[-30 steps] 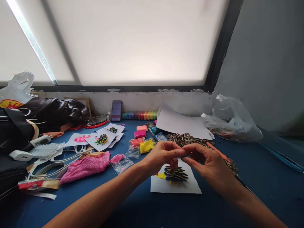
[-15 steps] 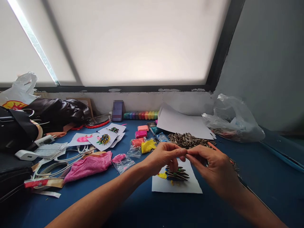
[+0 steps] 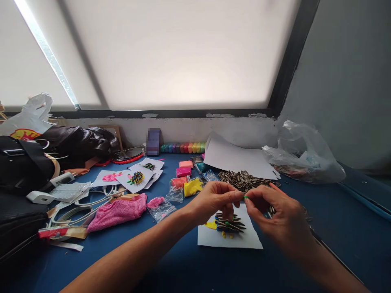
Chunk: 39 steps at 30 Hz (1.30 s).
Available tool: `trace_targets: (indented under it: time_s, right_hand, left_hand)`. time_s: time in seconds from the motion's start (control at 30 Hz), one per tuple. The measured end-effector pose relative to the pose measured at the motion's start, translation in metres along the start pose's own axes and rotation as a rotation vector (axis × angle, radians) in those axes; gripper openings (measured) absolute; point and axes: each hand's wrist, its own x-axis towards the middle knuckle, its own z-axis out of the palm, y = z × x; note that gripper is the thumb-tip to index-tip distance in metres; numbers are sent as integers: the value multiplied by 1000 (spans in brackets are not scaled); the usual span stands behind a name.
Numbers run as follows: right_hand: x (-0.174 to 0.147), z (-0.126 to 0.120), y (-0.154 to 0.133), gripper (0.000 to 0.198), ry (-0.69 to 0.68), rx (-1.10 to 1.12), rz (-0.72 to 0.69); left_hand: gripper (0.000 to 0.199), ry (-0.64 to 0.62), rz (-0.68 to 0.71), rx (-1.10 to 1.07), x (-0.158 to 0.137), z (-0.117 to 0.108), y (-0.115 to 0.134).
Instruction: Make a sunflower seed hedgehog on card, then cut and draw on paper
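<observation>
A small bit of green clay [image 3: 246, 197] shows between the fingertips of my two hands. My left hand [image 3: 215, 199] is closed in a pinch at its left end, thumb against forefinger. My right hand [image 3: 279, 215] pinches it from the other side. Below them lies a white sheet [image 3: 250, 240] bearing a blue clay figure with a yellow clay end [image 3: 210, 225], striped sunflower seeds [image 3: 238, 225] stuck in as spines, and small yellow bits beneath. My left fingers hide part of that figure. Behind my hands is a pile of sunflower seeds [image 3: 242, 179].
Clay packets, among them a yellow one [image 3: 193, 187], lie left of the seeds. White paper [image 3: 238, 156] and a plastic bag [image 3: 308, 158] are at the back. On the left are finished pictures [image 3: 136, 179], a pink cloth [image 3: 119, 211], cables and black bags [image 3: 24, 158].
My fingertips have drawn slightly apart, and the green clay now shows between them. The whole view has shifted a little, with things on the table appearing farther right.
</observation>
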Motion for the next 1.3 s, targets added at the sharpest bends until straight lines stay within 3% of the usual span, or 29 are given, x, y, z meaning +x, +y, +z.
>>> trace_targets:
  time_s: [0.13, 0.33, 0.57, 0.87, 1.0, 1.3]
  right_hand:
    - [4, -4, 3, 10, 63, 36, 139]
    - [11, -9, 6, 20, 44, 316, 355]
    - [11, -11, 5, 20, -210, 521, 354]
    - [13, -7, 11, 26, -429, 607, 485]
    - [11, -5, 13, 30, -453, 624, 520]
    - [10, -8, 14, 36, -485, 536, 440]
  left_hand:
    - [40, 3, 10, 24, 1, -5, 2]
    - [32, 111, 48, -85, 5, -26, 7]
    - [17, 216, -21, -216, 9, -46, 1]
    - [14, 313, -52, -224, 16, -59, -6]
    - [17, 312, -76, -221, 15, -59, -6]
    - [36, 269, -52, -72, 14, -61, -12]
